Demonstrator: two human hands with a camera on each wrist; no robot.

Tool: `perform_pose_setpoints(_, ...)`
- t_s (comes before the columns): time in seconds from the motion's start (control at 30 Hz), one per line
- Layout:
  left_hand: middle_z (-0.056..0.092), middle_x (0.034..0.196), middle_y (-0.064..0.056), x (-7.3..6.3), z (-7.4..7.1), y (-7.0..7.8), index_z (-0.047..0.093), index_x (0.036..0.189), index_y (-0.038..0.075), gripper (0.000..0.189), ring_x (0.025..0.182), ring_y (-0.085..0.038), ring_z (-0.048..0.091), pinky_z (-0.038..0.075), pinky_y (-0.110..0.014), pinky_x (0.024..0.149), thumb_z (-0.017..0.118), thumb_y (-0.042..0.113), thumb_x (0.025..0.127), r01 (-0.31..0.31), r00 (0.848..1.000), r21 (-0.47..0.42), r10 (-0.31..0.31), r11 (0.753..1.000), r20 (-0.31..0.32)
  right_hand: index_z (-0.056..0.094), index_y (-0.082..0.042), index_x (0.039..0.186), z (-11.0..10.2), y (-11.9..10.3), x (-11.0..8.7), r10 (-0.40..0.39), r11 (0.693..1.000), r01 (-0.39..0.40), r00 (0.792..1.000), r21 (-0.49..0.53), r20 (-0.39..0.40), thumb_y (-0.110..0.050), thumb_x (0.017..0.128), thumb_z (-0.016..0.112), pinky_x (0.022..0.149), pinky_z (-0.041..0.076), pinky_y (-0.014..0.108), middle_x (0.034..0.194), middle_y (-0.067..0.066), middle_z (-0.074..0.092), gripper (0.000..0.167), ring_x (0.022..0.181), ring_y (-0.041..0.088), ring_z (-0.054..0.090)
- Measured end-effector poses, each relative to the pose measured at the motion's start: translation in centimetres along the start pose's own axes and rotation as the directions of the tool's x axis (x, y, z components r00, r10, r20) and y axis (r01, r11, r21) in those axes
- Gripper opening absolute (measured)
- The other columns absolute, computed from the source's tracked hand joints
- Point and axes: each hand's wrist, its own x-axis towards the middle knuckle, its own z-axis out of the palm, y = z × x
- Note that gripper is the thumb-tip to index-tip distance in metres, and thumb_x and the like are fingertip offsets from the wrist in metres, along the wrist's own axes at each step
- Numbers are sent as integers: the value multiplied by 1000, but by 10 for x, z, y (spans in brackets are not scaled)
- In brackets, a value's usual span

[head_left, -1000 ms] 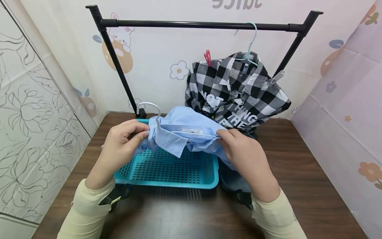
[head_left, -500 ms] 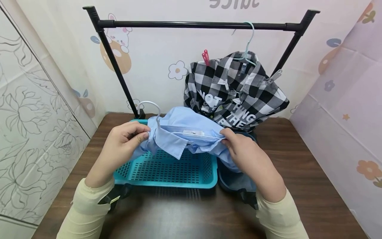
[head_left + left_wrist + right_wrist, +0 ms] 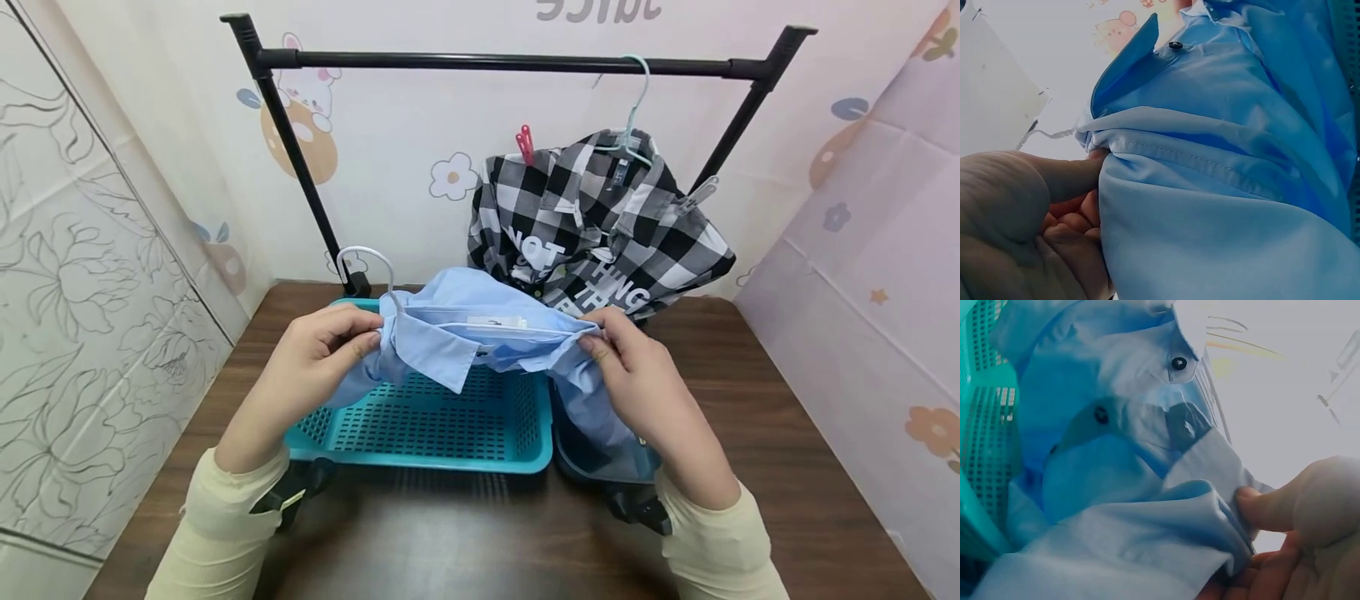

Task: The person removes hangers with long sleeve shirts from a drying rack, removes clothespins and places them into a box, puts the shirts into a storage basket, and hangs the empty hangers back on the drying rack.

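Cartoon-printed pale fabric (image 3: 390, 183) backs a dark wood-grain bench (image 3: 465, 542). Over a turquoise perforated plastic basket (image 3: 420, 460), a light-blue button-up shirt (image 3: 487, 292) with a white hanger hook (image 3: 365, 249) at its collar stretches between the left hand (image 3: 322, 346) and right hand (image 3: 637, 367), each pinching its cloth. Behind, a black-and-white checked shirt (image 3: 592, 208) hangs from a black rail (image 3: 450, 61).
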Motion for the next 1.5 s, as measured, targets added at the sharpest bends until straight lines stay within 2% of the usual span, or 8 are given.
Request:
perform_pose_setpoints(0.2,69,97,-2,0,-7,2,77,103,8,12,81,-11,58,50,-17,67,68,3,97,-13,999,69,16,998,-47,60,-9,117,-5,3,3,-2,974,8,1000,227,-29,-19,107,54,75,52,26,103,11,66,15,90,21,58)
perform_pose_setpoints(0.4,65,91,2,-2,-13,-1,75,100,9,11,78,-9,56,46,-18,64,68,1,97,-34,995,91,42,995,-93,58,-1,112,-4,5,5,-52,903,71,997,423,-56,-9,105,57,77,56,19,99,3,64,11,86,13,61)
perform_pose_setpoints(0.63,65,90,1,0,-16,-5,75,99,7,9,75,-9,56,45,-18,64,68,1,97,-9,994,38,13,999,-107,65,-8,105,-3,16,12,-42,701,53,999,711,-33,-5,103,59,76,60,22,94,-1,68,7,82,8,66)
perform_pose_setpoints(0.93,68,93,-2,4,-12,-8,75,100,4,8,76,-9,58,47,-17,64,69,1,96,36,992,2,-35,999,-125,66,-7,108,5,33,26,-102,507,42,995,861,11,-3,105,54,79,61,28,99,1,73,13,87,10,74)
perform_pose_setpoints(1.07,69,93,-3,6,-10,-10,75,102,4,8,75,-10,57,46,-17,64,68,3,97,65,983,21,-61,998,-172,69,-8,106,10,39,32,-130,433,46,991,900,12,-2,105,52,78,61,29,100,2,75,18,86,11,75)
perform_pose_setpoints(1.2,69,90,-5,8,-6,-10,74,102,3,8,74,-10,59,48,-16,65,67,6,99,131,964,8,-126,991,-232,72,-6,106,19,44,38,-154,358,66,988,931,-11,3,104,52,76,61,29,99,3,76,22,86,12,76)
perform_pose_setpoints(1.37,68,88,-7,9,-2,-11,74,102,0,9,72,-10,59,49,-16,64,66,4,99,151,956,-18,-151,988,-253,72,-2,109,27,50,43,-175,247,67,984,967,-24,5,104,49,75,61,30,100,7,77,25,86,15,77)
perform_pose_setpoints(1.5,68,88,-7,10,0,-12,73,102,-1,10,73,-11,59,48,-15,64,66,4,99,150,956,-16,-149,989,-254,72,-2,111,29,53,44,-161,203,32,987,979,1,3,105,49,76,61,32,103,8,77,24,89,17,77)
